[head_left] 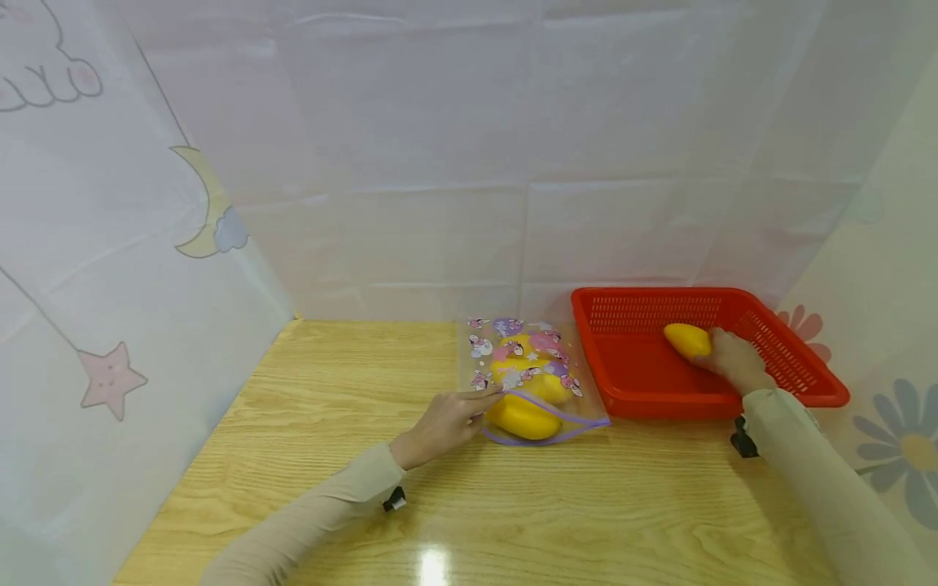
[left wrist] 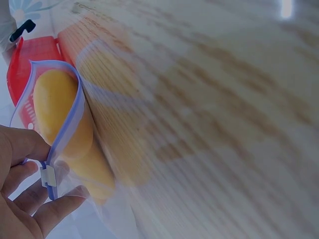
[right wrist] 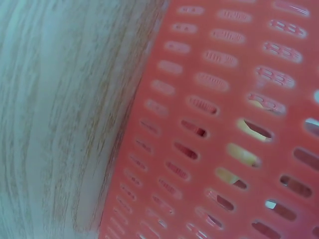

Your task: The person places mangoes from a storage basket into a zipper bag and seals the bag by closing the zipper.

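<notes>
hands (head_left: 449,422) apart — right (head_left: 735,360) in basket (head_left: 659,404)

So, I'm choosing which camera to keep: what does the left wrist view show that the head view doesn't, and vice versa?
Only the left wrist view shows the white slider at the mouth of the plastic bag. Only the head view shows the yellow fruit inside the red basket, gripped by the right hand, plus the printed moon and star. Both show the left hand holding the bag, yellow fruits inside it, the basket and the wooden table.
</notes>
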Motion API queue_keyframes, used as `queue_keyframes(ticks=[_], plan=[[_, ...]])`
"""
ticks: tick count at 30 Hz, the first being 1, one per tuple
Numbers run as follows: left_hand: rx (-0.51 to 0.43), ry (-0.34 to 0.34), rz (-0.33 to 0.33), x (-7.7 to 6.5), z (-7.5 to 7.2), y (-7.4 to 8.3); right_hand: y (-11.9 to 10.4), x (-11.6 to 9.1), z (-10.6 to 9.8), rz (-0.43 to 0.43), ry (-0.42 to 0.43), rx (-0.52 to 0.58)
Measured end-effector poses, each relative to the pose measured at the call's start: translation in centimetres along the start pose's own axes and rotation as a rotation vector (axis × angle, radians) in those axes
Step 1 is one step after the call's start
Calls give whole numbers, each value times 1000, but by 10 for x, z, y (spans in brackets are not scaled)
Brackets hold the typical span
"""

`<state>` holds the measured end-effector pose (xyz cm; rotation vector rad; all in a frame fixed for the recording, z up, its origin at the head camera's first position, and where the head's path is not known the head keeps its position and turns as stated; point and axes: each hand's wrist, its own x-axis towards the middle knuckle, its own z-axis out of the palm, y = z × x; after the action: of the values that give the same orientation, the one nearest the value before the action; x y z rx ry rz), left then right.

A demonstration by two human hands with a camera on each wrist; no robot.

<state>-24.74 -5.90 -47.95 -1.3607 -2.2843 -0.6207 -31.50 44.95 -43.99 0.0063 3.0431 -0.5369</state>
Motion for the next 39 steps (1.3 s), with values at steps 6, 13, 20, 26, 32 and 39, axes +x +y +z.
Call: queue_keyframes(ticks=[6,13,20,26,32,39], plan=[[9,-7,-8,0,1,-1,-1,2,1,6,-21,17],[1,-10,-8,0,2,-2,-3,0,0,-12,-23,30],[-10,-6,-12,0,1,-1,-2,2,3,-28,-12,22],[-5,2,-8,0,2,-2,-3,3,3,-58,2,-4],[-6,-7,-16,0,2,-2,-3,5,5,-58,-3,30],[-10,-21,-29,0,0,0,-2,6,8,-68,-21,61]])
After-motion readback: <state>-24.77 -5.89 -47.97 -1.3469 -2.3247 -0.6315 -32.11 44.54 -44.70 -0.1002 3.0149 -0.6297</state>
